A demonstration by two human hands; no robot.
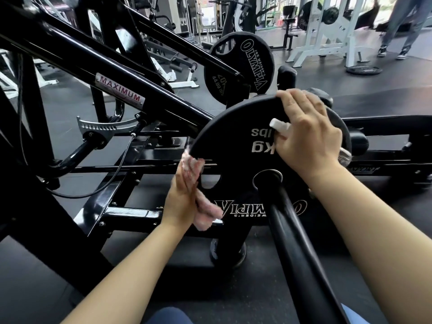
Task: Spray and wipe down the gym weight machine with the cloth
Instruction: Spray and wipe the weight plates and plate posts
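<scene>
A black Olympia weight plate [236,146] sits on the machine's black loading bar [301,251] right in front of me. My left hand [181,197] presses a pink cloth [203,213] against the plate's left rim, fingers straight. My right hand [308,134] lies over the plate's top right edge and holds a small spray bottle, whose white nozzle [278,126] pokes out to the left between the fingers. The bottle's clear body shows below the wrist at the plate's right rim.
The black machine frame [98,73] with a "MAXIMUM" label slants across the left. A second Olympia plate [240,66] hangs behind. A white rack [327,40] and a person's legs [402,29] stand at the far right. Black rubber floor lies below.
</scene>
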